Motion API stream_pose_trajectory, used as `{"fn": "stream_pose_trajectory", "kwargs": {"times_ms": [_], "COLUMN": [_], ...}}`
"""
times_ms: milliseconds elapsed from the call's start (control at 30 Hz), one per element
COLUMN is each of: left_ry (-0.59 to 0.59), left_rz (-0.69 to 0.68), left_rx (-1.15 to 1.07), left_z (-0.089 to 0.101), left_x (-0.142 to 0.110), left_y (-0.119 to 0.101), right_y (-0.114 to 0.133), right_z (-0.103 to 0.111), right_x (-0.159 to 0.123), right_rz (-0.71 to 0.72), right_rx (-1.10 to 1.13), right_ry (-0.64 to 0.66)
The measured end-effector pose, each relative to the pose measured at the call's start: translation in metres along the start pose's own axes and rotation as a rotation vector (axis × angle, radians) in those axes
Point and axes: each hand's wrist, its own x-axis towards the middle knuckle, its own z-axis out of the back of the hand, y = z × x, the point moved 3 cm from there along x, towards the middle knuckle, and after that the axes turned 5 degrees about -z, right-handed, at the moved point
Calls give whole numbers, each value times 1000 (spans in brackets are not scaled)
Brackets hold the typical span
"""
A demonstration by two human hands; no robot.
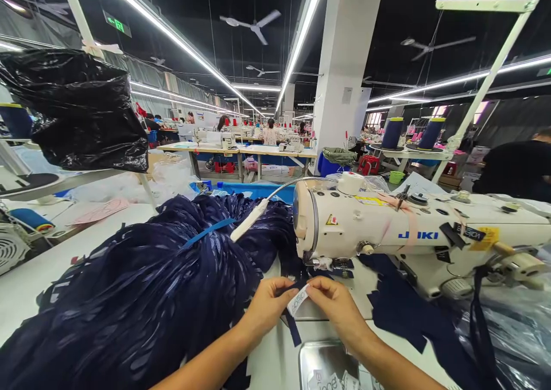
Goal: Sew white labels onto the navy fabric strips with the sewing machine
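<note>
Between my two hands, just in front of the sewing machine's needle area, is a small white label [297, 301] with dark lettering. My left hand [272, 303] pinches its left end between thumb and finger. At the other end, my right hand [333, 301] pinches the label's upper right corner. A dark navy fabric strip [293, 330] hangs below the label, close to my left fingers. The cream sewing machine [370, 218] stands right behind my hands. A metal tray [307, 353] with several white labels lies below my right wrist.
A large heap of navy fabric pieces [142, 287], tied with a blue band [209, 231], covers the left of the table. More navy fabric [400, 304] lies right of the machine. Navy thread cones [391, 133] stand behind it. Another person [516, 163] is at the far right.
</note>
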Motion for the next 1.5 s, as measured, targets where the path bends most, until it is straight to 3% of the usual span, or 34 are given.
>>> {"fn": "stream_pose_trajectory", "kwargs": {"times_ms": [167, 400, 567, 733, 1033, 1233, 1367, 1500], "left_ry": [18, -68, -47, -45, 34, 50, 59, 139], "left_rz": [25, 145, 156, 135, 178, 184, 179, 170], "left_rx": [-19, -54, -103, -65, -5, -8, 7, 42], "left_z": [1, 0, 2, 2, 3, 2, 2, 1], "left_x": [-2, 1, 6, 5, 4, 2, 2, 4], "left_y": [-5, 7, 16, 11, 2, -1, -5, -6], "right_y": [2, -3, -6, -6, -4, -2, -2, -2], "right_z": [-2, -5, -2, -1, -4, -2, -1, -2], "right_x": [5, 3, 3, 4, 2, 2, 3, 3], "right_rz": [-1, 21, -60, -77, -64, -74, -29, 39], "right_rx": [-13, -50, 42, 40, 40, 6, -15, -32], "right_ry": [-20, -24, 11, 44, 6, 50, 43, 28]}}
